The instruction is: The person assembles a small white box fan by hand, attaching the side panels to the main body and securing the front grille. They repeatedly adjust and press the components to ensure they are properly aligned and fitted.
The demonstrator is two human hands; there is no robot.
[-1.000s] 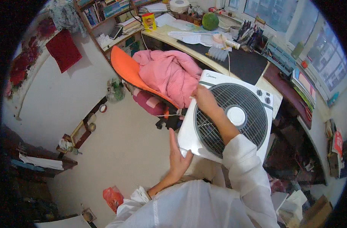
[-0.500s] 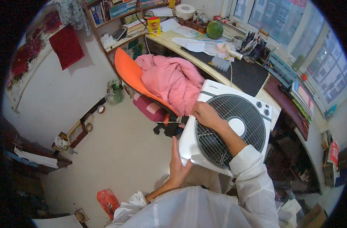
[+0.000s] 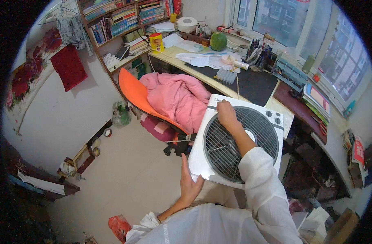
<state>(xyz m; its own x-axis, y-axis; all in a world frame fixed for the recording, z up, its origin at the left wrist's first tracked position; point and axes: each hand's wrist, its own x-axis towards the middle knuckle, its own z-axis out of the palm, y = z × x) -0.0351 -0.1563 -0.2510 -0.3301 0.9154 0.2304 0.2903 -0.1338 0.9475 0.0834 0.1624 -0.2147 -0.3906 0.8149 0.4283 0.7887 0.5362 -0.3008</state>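
A white box fan [image 3: 207, 162] with a round dark grille [image 3: 257, 118] and two dark knobs lies tilted face up in front of me. My left hand [image 3: 190, 188] grips its near left corner, thumb on the edge and fingers along the side. At the fan's far left corner, my right hand [image 3: 227, 115] presses down on the white frame beside the grille's rim. Its fingers are curled together, and whatever they may hold is hidden under them. The right forearm crosses over the grille and covers part of the pale hub.
Left of the fan stands an orange chair [image 3: 133, 90] heaped with a pink quilt [image 3: 176, 95]. Behind runs a desk with a black mat [image 3: 255, 87], papers, a green melon [image 3: 218, 41] and pens. A red plastic bag [image 3: 119, 227] lies on the floor near my left sleeve.
My right hand has slid along the fan's left edge toward its far corner. The left hand keeps its hold on the near corner. The whole view has shifted slightly.
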